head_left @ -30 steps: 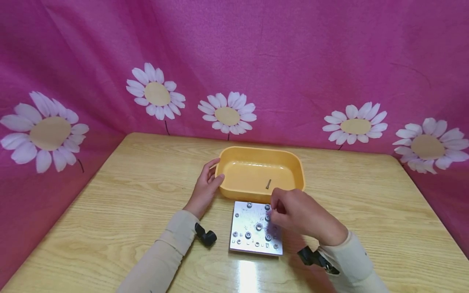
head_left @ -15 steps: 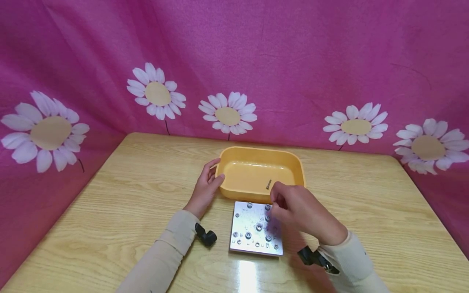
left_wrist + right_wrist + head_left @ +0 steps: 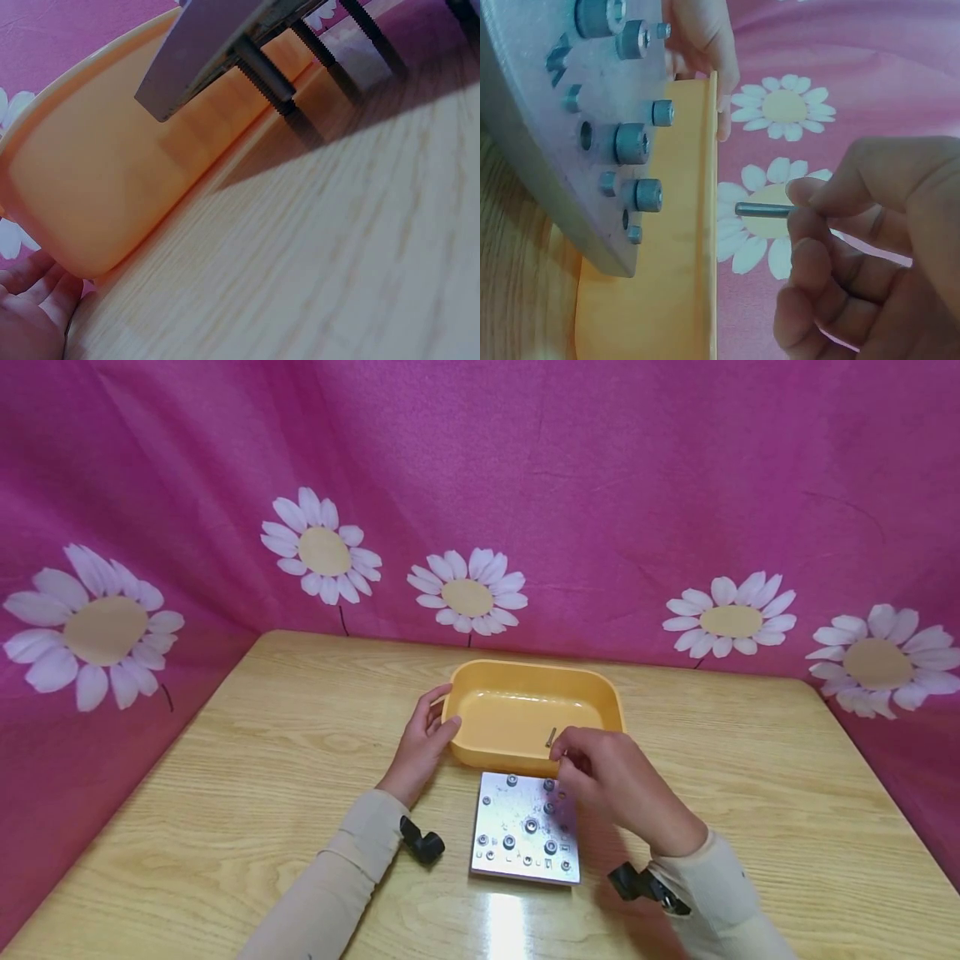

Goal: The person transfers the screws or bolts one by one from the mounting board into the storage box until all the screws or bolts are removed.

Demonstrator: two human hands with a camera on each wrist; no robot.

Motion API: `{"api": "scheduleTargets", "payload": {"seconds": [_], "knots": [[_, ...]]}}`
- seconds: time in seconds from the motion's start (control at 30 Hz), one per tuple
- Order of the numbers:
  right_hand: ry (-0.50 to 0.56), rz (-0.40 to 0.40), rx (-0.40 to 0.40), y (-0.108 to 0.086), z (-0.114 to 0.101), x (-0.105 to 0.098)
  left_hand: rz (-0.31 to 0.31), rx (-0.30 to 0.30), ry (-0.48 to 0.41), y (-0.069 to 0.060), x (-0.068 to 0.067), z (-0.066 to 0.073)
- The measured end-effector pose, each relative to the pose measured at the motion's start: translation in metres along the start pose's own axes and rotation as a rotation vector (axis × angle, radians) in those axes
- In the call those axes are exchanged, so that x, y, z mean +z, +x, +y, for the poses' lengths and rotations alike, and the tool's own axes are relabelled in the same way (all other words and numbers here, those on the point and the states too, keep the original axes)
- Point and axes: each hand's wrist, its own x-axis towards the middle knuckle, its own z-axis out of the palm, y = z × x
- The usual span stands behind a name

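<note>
My left hand holds the left end of a yellow plastic tray, thumb over the rim and fingers along the outer wall. In front of the tray stands a square metal plate studded with several socket-head screws. Threaded shanks stick out beneath it. My right hand is above the plate's far right corner, by the tray's front rim. Between thumb and fingertips it pinches a thin metal screw; its shaft shows and the other end is hidden by the fingers. Another screw lies inside the tray.
All of this is on a light wooden table. A pink cloth with daisies hangs behind and beside it. Black wrist cameras are strapped to both sleeves. Bare holes show among the screws in the plate.
My right hand has risen off the plate's right edge and moved a little away towards the tray's front rim, with the screw pinched. The left hand, tray and plate have stayed put.
</note>
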Motion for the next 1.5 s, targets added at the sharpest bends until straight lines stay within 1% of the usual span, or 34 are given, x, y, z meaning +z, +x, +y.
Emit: {"api": "scheduleTargets", "payload": {"seconds": [0.27,0.43,0.6,0.73,0.97,1.1,1.3,1.43,1.5], "knots": [[0.044,0.028,-0.009,0.001,0.006,0.002,-0.005,0.006,0.005,0.000,0.000,0.000],[0.065,0.043,0.020,0.003,0.010,0.004,-0.006,0.010,0.009,-0.001,0.000,0.001],[0.070,0.078,0.056,0.004,0.014,0.008,-0.002,0.003,0.009,-0.001,0.001,0.001],[0.074,0.102,0.064,0.006,0.017,0.011,0.000,-0.002,0.010,0.000,0.001,0.001],[0.077,0.093,0.111,0.008,0.022,0.016,0.008,-0.014,0.014,0.000,0.000,0.000],[0.096,0.098,0.135,0.010,0.024,0.017,0.005,-0.017,0.018,0.000,0.000,0.001],[0.141,0.108,0.138,0.014,0.027,0.021,0.011,-0.009,0.006,-0.001,-0.001,0.002],[0.158,0.124,0.136,0.017,0.031,0.022,-0.004,-0.005,0.005,0.000,0.000,0.002],[0.175,0.118,0.133,0.020,0.033,0.024,-0.005,-0.004,0.009,0.000,0.000,0.002]]}}
